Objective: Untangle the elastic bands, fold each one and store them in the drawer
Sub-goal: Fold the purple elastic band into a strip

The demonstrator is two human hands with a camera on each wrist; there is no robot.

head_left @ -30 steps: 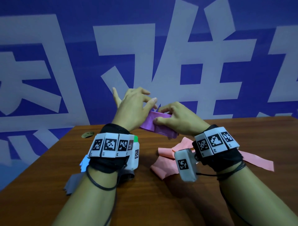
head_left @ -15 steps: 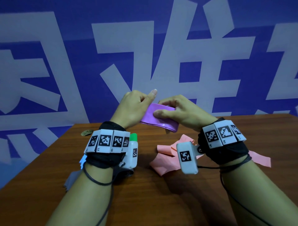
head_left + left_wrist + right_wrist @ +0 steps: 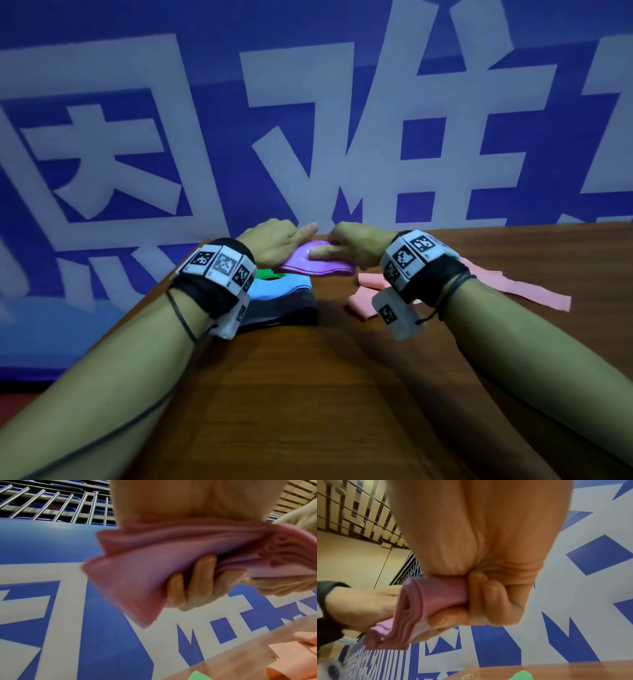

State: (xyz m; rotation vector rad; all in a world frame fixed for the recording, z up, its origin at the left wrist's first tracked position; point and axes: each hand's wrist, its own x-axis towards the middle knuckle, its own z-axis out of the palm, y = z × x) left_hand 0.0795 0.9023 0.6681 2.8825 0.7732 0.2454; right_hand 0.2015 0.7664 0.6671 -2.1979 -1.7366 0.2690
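Both hands hold the folded purple band (image 3: 317,260) between them, just above the far part of the wooden worktop (image 3: 308,394). On that band's left end, the left hand (image 3: 274,245) has its fingers (image 3: 202,582) curled under the layers and its thumb on top, as the left wrist view shows. At the band's right end, the right hand (image 3: 352,245) pinches the stacked folds (image 3: 419,609), fingers (image 3: 488,596) curled tightly around them and the thumb pressed flat on the upper face.

Directly under and nearer than the purple band lies a stack of folded bands: a green one (image 3: 267,274) just showing at the far end, a light blue one (image 3: 277,287) over a dark grey one (image 3: 281,308), partly hidden by the left wristband. To the right of the purple band, a pink band (image 3: 513,284) lies loose and unfolded on the worktop, one strip trailing away to the right past the right wrist. Behind the purple band hangs a blue banner with large white characters (image 3: 308,120).
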